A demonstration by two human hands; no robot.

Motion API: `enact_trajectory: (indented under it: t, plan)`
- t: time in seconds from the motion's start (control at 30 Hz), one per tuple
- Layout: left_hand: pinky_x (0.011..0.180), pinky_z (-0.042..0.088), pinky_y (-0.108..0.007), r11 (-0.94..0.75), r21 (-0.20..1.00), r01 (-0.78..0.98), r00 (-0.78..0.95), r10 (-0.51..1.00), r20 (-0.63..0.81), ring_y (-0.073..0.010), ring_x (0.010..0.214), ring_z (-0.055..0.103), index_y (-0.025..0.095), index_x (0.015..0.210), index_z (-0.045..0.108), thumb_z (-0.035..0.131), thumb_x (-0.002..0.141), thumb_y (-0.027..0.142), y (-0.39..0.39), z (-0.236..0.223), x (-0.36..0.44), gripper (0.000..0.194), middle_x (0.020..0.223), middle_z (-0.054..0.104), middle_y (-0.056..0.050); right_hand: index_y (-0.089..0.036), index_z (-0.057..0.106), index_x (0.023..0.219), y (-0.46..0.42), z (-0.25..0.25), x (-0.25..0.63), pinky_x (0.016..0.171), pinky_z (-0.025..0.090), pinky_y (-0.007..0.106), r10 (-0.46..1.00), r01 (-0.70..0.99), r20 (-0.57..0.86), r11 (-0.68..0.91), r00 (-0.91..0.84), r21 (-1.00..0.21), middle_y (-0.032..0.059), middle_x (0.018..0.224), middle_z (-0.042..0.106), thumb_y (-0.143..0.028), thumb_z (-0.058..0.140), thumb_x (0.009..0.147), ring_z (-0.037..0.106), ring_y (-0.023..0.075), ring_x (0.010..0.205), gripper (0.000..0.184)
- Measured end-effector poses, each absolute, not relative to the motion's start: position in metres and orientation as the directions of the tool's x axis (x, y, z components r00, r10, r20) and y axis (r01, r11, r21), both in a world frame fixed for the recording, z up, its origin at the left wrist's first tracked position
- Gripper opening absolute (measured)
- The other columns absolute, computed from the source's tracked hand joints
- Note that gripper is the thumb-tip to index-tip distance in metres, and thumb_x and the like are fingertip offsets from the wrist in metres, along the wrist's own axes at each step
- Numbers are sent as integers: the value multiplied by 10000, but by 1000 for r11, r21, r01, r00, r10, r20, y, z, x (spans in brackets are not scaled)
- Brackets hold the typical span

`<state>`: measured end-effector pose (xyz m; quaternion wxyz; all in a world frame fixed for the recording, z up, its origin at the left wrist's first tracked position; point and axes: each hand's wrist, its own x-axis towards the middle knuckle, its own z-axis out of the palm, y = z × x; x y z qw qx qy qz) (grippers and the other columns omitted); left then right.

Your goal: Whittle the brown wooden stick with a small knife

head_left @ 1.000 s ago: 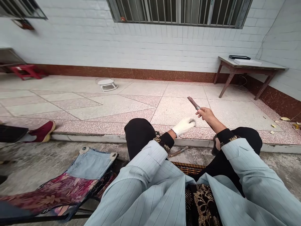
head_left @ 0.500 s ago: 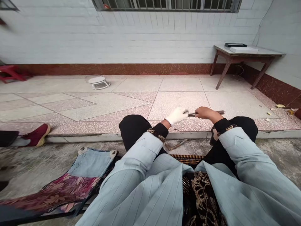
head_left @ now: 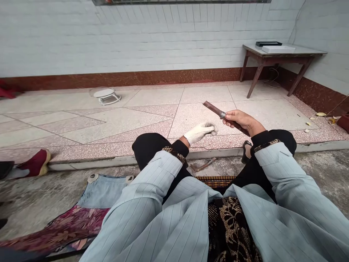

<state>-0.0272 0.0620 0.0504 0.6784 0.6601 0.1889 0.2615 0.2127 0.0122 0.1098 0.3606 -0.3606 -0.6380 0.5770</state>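
My right hand [head_left: 241, 120], bare, grips a brown stick [head_left: 212, 107] that slants up to the left over the tiled floor. Silvery wire [head_left: 222, 114] is wound round the stick just ahead of my thumb and fingertips. The stick's other end passes under my palm. To the left and lower, my left hand [head_left: 201, 132] wears a white knitted glove and is apart from the stick. Its fingers are curled in towards the thumb; whether anything small is between them is hidden.
A broken twig [head_left: 204, 165] lies on the concrete below the raised tiled step [head_left: 149, 112]. A small white stool [head_left: 105, 95] stands near the wall, and a wooden table [head_left: 283, 54] at the back right. On the left are a fabric chair [head_left: 102, 193] and another person's red shoe [head_left: 40, 162].
My right hand has raised the stick and tilted it up to the left, baring its wire-wound part. My left hand has come off the stick and sits slightly to the left.
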Motion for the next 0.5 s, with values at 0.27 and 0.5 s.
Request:
enact_trajectory:
  t: [0.27,0.5]
  plan:
    - [918,438,-361,-141,969,-203,687,685,243,-172,845,637,107,806,707,726,747,279,70,48,-18,183,833,704,-80,-118,654,891,8,105,198,505,361,198,731,-82,138,112,-669,-990,29,801,595,-389,658,891,471,63,594,272]
    - [797,520,-342,34,836,-547,506,809,298,-147,759,642,136,774,623,641,819,221,59,50,2,98,809,661,-49,-117,651,866,6,106,195,530,379,203,685,-45,124,132,-718,-990,20,771,583,-383,634,915,464,59,586,271]
